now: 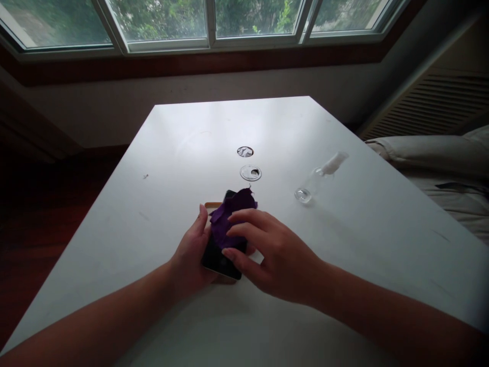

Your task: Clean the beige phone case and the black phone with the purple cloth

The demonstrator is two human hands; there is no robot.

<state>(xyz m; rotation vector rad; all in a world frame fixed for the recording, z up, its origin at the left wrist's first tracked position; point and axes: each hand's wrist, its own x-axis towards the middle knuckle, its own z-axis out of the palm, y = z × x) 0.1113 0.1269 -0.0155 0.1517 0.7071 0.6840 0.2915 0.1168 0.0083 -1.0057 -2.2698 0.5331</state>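
My left hand (pixel 191 255) is closed around a dark smartphone (pixel 219 264), screen up, just above the table's near half. A crumpled purple cloth (pixel 239 201) with ragged edges lies over the phone's upper part and hides most of its screen. With bent fingers, my right hand (pixel 263 244) grips the cloth from the right and presses it against the glass. Past my left thumb an orange-yellow edged item (pixel 213 205) shows in part; its kind I cannot make out. A clear small bottle (pixel 315 178) with a whitish top lies on its side to the right.
Two round fittings are set in the white table (pixel 183 137): an opening (pixel 245 152) with something crinkled inside and a cap (pixel 250 173) with a small hole. A tiny scrap (pixel 145 176) lies at left. Beyond are windows (pixel 255 20); light cushioned fabric (pixel 420 153) borders the right edge.
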